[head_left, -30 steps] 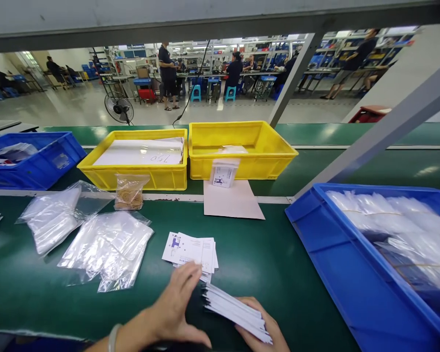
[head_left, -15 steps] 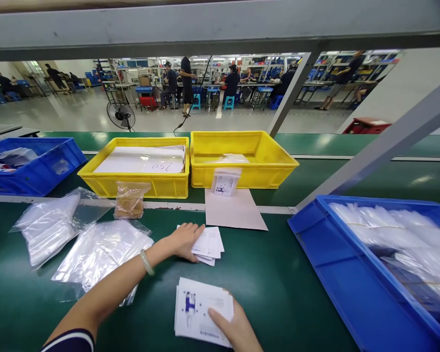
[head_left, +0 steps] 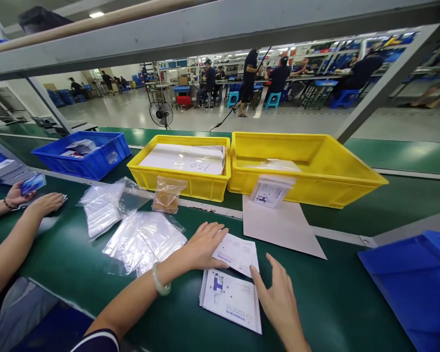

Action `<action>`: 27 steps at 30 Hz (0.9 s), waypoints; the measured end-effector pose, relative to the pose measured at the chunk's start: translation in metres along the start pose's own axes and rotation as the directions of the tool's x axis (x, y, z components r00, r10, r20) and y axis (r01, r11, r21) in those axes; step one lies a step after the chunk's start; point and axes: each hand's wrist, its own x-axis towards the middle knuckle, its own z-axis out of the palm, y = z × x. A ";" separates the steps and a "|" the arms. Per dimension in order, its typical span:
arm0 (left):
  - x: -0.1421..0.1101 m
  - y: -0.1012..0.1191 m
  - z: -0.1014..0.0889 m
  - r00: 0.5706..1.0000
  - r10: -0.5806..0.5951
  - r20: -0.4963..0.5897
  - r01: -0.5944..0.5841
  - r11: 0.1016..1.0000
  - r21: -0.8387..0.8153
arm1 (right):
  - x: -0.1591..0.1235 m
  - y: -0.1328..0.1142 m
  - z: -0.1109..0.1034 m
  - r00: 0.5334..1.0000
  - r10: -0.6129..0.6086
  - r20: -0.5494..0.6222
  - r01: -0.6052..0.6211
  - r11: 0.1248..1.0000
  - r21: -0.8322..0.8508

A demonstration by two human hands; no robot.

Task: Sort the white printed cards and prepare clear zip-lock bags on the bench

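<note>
Two stacks of white printed leaflets lie on the green work surface in front of me. My left hand (head_left: 207, 247) rests at the left edge of the upper leaflet stack (head_left: 238, 252), thumb and fingers spread. The lower leaflet stack (head_left: 231, 300), with a blue printed figure on top, lies just nearer to me, touched by neither hand's grip. To its right is my right hand (head_left: 278, 293), thumb and fingers apart, the thumb tip by the upper stack's right corner. A bagged leaflet pack (head_left: 269, 191) leans on the right yellow bin, above a pale card sheet (head_left: 278, 225).
Clear plastic bags (head_left: 144, 239) and a bag of rubber bands (head_left: 168, 195) lie left. Behind stand a yellow bin of papers (head_left: 183, 183), another yellow bin (head_left: 308, 188) and a blue bin (head_left: 84, 166). A blue crate (head_left: 407, 274) is right. A co-worker's hands (head_left: 46, 203) work far left.
My right hand has let go of the lower leaflet stack and moved up and right of it. The two stacks now lie close together. My view has turned left, showing a co-worker's arms.
</note>
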 end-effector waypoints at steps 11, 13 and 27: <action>-0.101 -0.049 -0.042 0.770 -0.630 -0.106 0.618 0.693 0.372 | 0.053 -0.001 0.022 0.995 -0.094 0.028 0.090 0.991 0.102; -0.102 -0.055 -0.040 0.778 -0.620 -0.103 0.615 0.717 0.329 | 0.051 -0.002 0.020 0.995 -0.096 0.017 0.093 0.989 0.116; -0.113 -0.034 -0.037 0.704 -0.683 -0.194 0.526 0.685 -0.505 | 0.052 -0.005 0.021 0.995 -0.098 0.005 0.096 0.979 0.181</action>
